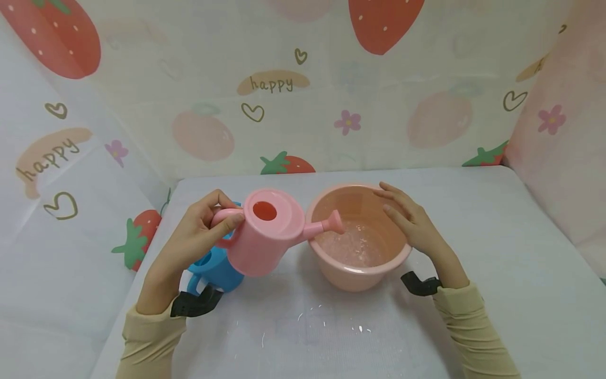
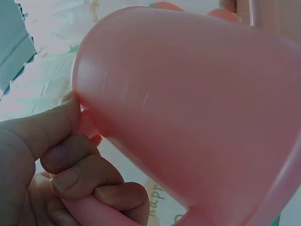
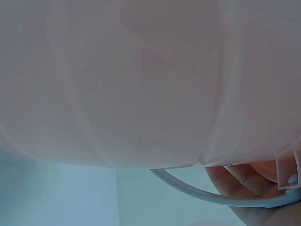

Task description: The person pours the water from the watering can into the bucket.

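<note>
My left hand (image 1: 205, 223) grips the handle of a pink watering can (image 1: 265, 247), thumb at the top and fingers curled round the handle in the left wrist view. The can is held up, tilted a little, its opening facing up. Its spout reaches over the left rim of a pale pink bucket (image 1: 355, 279) with water (image 1: 352, 245) in it. My right hand (image 1: 416, 223) rests at the bucket's right rim, fingers extended across it. In the right wrist view the bucket wall (image 3: 141, 94) fills most of the picture, with a pale handle (image 3: 202, 195) in front of the fingers.
A blue watering can (image 1: 222, 271) stands behind and below the pink one, partly hidden. Water drops (image 1: 362, 329) dot the white table (image 1: 303, 347) in front of the bucket. Fabric printed with strawberries (image 1: 293, 164) hangs behind and at both sides.
</note>
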`<state>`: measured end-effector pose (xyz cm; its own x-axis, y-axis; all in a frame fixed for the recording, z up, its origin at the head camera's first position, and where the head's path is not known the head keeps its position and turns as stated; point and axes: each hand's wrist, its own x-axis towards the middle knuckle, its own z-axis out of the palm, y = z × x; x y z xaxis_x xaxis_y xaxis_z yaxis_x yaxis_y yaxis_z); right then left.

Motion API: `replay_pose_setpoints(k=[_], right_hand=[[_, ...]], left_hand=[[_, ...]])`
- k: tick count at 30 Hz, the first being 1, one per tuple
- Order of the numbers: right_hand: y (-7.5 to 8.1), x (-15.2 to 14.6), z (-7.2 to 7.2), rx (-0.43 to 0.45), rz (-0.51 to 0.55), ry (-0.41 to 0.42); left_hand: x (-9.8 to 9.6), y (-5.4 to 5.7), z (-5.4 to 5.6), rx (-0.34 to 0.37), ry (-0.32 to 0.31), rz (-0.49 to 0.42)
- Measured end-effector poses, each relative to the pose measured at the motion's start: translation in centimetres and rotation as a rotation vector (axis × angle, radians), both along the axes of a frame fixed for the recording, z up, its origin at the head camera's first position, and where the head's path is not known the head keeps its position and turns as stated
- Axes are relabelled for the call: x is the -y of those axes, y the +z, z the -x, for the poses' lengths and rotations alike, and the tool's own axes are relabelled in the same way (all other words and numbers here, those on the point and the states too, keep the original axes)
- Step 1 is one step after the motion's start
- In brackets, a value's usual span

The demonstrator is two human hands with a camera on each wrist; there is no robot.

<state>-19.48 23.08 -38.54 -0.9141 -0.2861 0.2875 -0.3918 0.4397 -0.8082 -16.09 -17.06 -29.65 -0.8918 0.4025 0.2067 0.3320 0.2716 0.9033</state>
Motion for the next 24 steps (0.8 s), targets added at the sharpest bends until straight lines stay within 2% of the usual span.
replay_pose_setpoints(k=[24], right_hand=[[-0.06, 0.00, -0.05, 0.004, 0.005, 0.000]], left_hand=[[-0.09, 0.21, 0.13, -0.006, 0.006, 0.035]])
